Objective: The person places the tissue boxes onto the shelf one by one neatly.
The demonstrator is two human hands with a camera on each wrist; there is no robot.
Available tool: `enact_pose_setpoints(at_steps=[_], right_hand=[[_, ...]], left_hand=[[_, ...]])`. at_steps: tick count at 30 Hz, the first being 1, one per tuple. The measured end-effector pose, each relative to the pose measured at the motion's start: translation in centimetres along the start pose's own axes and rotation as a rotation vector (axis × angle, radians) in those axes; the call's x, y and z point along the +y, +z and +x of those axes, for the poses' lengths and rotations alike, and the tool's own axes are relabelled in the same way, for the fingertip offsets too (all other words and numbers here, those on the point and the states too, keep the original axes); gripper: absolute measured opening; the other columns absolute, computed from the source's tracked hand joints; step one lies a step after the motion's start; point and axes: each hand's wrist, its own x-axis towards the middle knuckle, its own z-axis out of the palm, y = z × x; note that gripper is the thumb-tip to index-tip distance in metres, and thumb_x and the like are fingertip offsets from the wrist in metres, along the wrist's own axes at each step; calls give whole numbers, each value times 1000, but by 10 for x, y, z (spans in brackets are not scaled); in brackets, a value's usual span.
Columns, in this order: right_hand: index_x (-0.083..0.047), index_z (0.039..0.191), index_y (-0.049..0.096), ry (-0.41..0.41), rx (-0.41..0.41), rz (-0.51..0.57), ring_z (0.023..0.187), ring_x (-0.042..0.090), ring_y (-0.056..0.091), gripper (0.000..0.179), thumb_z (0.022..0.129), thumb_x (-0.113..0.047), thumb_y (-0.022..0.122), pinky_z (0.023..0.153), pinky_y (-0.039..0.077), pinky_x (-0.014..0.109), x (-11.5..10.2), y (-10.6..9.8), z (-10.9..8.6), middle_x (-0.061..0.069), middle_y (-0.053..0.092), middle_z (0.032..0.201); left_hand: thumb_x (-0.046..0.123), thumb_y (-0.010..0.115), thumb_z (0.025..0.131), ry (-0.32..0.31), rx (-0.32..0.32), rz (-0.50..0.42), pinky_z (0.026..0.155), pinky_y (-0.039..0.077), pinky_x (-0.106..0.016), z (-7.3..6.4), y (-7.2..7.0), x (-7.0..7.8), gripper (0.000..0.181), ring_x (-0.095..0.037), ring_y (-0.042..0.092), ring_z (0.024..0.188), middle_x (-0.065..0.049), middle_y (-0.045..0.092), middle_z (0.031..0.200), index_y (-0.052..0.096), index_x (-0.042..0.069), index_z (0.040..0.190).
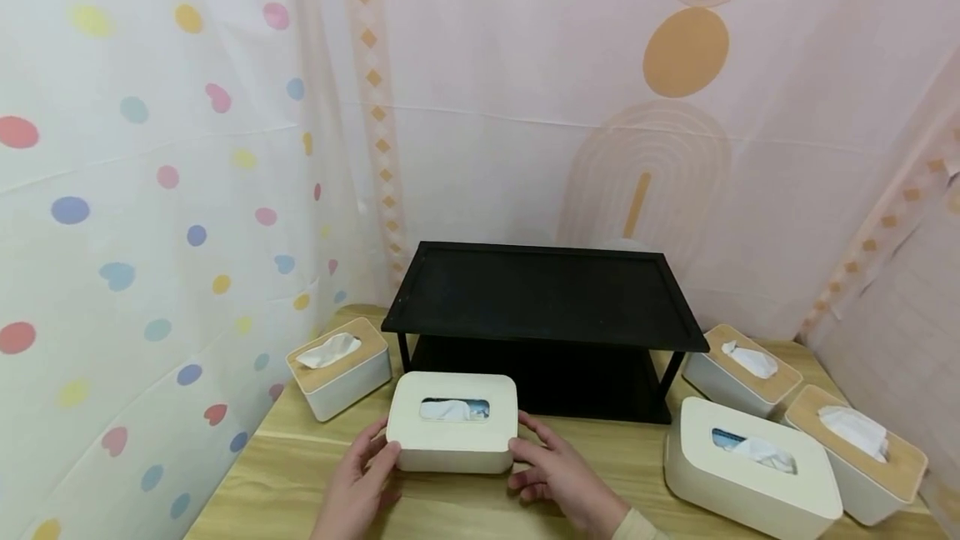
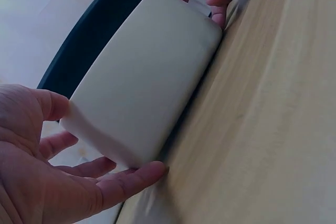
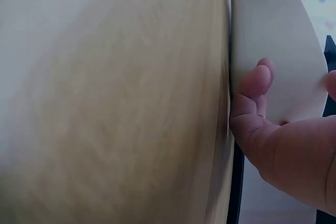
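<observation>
A white tissue box [image 1: 456, 462] with an all-white lid lies in front of the black two-tier rack, a tissue showing in its oval slot. My left hand [image 1: 358, 482] grips its left end, thumb at the near corner and fingers along the side. At the opposite end my right hand [image 1: 558, 473] holds it between thumb and forefinger, the other fingers bent below. In the left wrist view the box's plain side [image 2: 147, 72] spans between both hands, its lower edge close over the wooden table. The right wrist view shows the same box [image 3: 281, 30] with fingers at both ends.
Behind the box stands the black rack [image 1: 543, 290]. A wood-lidded tissue box [image 1: 341, 365] sits to its left. At right are another all-white box [image 1: 750, 465] and two wood-lidded ones [image 1: 742, 369]. Patterned curtains [image 1: 480, 173] hang behind the wooden table [image 1: 450, 515].
</observation>
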Motion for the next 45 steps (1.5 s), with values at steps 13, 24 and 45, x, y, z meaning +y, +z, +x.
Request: enact_pose_setpoints(at_steps=[13,24,45], right_hand=[[-10,172,20,-57,65,-76,84,16,69,89,106,-50,64,71,55,29,-10,-12,10,21,65,132],[-9,160,49,-396,364,-514,82,16,71,62,109,-40,63,67,56,27,-14,-4,20,12,79,111],[-21,144,70,-454,556,-827,81,12,71,45,105,-44,67,68,54,35,-36,-2,45,3,81,106]], left_hand=[[28,57,113,129,-34,110,92,62,-40,33,17,16,58,-38,60,136,-28,54,157,40,12,166],[26,68,106,227,58,205,92,64,-40,33,22,20,61,-41,71,124,-28,59,149,46,5,159],[23,73,102,514,24,692,82,64,-45,57,11,30,65,-25,77,89,-30,64,144,50,-6,155]])
